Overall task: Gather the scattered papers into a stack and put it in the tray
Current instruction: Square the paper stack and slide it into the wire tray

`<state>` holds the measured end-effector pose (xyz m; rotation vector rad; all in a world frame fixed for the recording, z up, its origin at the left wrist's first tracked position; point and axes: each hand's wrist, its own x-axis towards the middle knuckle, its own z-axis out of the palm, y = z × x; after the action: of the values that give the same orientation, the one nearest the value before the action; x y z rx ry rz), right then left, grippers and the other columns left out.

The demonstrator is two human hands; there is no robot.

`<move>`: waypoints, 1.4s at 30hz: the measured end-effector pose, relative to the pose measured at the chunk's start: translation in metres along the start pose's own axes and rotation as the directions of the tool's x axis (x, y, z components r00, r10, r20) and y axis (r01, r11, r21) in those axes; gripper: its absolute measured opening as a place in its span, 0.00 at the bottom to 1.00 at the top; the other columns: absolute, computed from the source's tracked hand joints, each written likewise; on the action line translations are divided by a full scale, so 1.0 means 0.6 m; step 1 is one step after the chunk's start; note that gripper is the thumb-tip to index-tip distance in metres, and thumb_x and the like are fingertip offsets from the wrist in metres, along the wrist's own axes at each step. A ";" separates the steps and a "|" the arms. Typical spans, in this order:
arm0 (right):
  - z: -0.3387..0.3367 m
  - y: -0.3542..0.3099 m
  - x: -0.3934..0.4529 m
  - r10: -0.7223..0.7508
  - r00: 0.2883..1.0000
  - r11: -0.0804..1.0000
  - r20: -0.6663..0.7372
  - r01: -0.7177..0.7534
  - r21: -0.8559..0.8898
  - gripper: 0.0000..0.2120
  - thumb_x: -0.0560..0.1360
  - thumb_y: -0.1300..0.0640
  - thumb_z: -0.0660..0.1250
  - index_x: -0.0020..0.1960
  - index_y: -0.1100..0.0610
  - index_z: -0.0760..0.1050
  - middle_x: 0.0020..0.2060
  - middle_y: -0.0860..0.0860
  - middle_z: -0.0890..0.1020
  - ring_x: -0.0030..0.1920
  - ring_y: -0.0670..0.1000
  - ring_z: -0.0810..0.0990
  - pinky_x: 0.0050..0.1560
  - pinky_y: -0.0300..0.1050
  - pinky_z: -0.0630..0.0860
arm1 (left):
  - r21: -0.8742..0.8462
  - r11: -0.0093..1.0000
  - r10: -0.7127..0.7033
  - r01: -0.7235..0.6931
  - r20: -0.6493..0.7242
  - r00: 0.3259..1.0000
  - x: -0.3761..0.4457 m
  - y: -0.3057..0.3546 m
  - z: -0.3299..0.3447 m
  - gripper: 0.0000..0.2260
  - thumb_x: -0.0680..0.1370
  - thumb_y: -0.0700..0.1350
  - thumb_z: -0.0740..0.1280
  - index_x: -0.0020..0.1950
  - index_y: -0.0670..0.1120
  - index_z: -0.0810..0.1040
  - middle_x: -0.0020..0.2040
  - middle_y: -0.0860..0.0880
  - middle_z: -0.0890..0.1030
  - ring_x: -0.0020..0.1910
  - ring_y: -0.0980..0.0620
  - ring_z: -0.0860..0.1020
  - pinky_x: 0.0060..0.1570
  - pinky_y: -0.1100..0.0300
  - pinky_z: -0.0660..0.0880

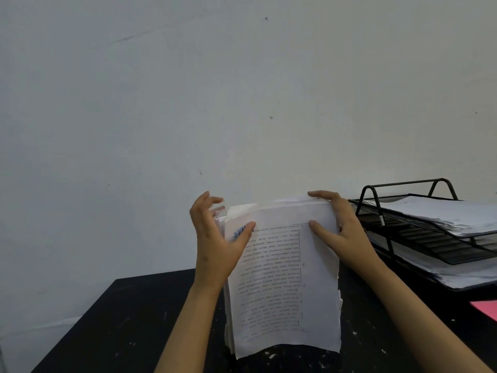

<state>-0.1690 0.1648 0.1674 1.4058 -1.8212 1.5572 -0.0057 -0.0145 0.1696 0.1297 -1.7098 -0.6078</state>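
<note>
Black and matte, the surface [129, 313] fills the lower part of the view, its top flecked with pale chips and scratches, against a plain off-white wall [188, 90]. Left of centre, the left hand [215, 238] holds the upper left edge of the paper stack [285, 278] – thumb laid flat across the printed front sheet, fingers curled loosely behind the top corner. The stack stands upright on its lower edge on the surface, a sheaf of thin white sheets with ragged, uneven edges; the front page shows lines of typed text (upside down from this view) and a blue scribble near the left thumb. On its upper right, the right hand [341, 227] clasps the top corner, thumb pressed on the front, fingers hooked over the top edge. Further right sits the tray [403, 211] – black wire mesh, stacked in tiers with arched handles – already holding flat piles of white paper. A pink sheet [486, 309] pokes in at the right edge.
</note>
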 end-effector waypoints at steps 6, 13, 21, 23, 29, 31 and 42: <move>0.009 -0.016 0.011 -0.024 0.995 0.971 -0.100 0.000 -0.238 0.22 0.70 0.49 0.67 0.63 0.40 0.70 0.65 0.46 0.66 0.67 0.47 0.66 0.69 0.58 0.65 | -0.277 0.861 -0.405 0.427 0.135 0.904 -0.044 -0.025 0.014 0.33 0.62 0.50 0.80 0.61 0.56 0.65 0.54 0.52 0.77 0.50 0.55 0.80 0.38 0.65 0.79; 0.056 -0.079 0.054 -0.181 0.983 0.859 0.022 0.169 -0.484 0.15 0.74 0.41 0.61 0.60 0.37 0.73 0.60 0.38 0.74 0.68 0.44 0.67 0.74 0.61 0.46 | -0.318 0.839 -0.426 0.441 0.120 0.897 -0.049 -0.016 0.026 0.22 0.66 0.49 0.77 0.53 0.58 0.69 0.48 0.54 0.79 0.44 0.55 0.81 0.33 0.68 0.77; 0.094 -0.089 0.091 -0.142 0.987 0.975 0.077 0.153 -0.163 0.07 0.72 0.38 0.65 0.44 0.39 0.78 0.45 0.33 0.81 0.52 0.37 0.76 0.67 0.61 0.62 | -0.293 0.837 -0.438 0.462 0.146 0.887 -0.049 -0.009 0.024 0.20 0.68 0.48 0.76 0.51 0.59 0.68 0.47 0.57 0.77 0.41 0.57 0.80 0.31 0.72 0.74; 0.095 -0.089 0.092 -0.168 0.985 0.978 0.048 0.172 -0.114 0.05 0.73 0.42 0.66 0.44 0.42 0.78 0.43 0.36 0.81 0.50 0.37 0.78 0.64 0.60 0.66 | -0.300 0.837 -0.433 0.458 0.148 0.889 -0.048 -0.008 0.024 0.20 0.68 0.48 0.76 0.50 0.59 0.68 0.46 0.56 0.78 0.40 0.58 0.80 0.31 0.72 0.75; 0.084 -0.095 0.103 -0.197 0.980 0.974 -0.014 0.194 -0.120 0.05 0.78 0.54 0.64 0.46 0.44 0.73 0.37 0.36 0.80 0.44 0.35 0.77 0.60 0.60 0.71 | -0.337 0.821 -0.434 0.462 0.158 0.887 -0.049 -0.009 0.027 0.19 0.68 0.48 0.76 0.52 0.58 0.69 0.47 0.54 0.79 0.41 0.60 0.82 0.33 0.68 0.77; 0.077 -0.098 0.108 -0.217 0.976 0.969 0.001 0.215 -0.125 0.04 0.78 0.54 0.64 0.46 0.46 0.74 0.37 0.39 0.81 0.43 0.38 0.78 0.55 0.57 0.74 | -0.343 0.819 -0.431 0.459 0.159 0.888 -0.049 -0.011 0.027 0.18 0.69 0.48 0.76 0.51 0.57 0.69 0.46 0.54 0.80 0.41 0.62 0.82 0.33 0.68 0.77; -0.015 -0.033 0.143 -0.134 0.943 0.970 -0.304 0.063 -0.234 0.08 0.76 0.58 0.64 0.45 0.44 0.73 0.35 0.38 0.80 0.42 0.42 0.79 0.59 0.58 0.70 | -0.366 0.812 -0.429 0.454 0.152 0.890 -0.050 -0.020 0.029 0.16 0.72 0.47 0.74 0.55 0.51 0.72 0.48 0.51 0.81 0.42 0.59 0.82 0.35 0.65 0.78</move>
<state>-0.1928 0.1368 0.2479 1.0580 -1.6438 1.3869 -0.0178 -0.0066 0.1356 0.2281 -1.5863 -1.3081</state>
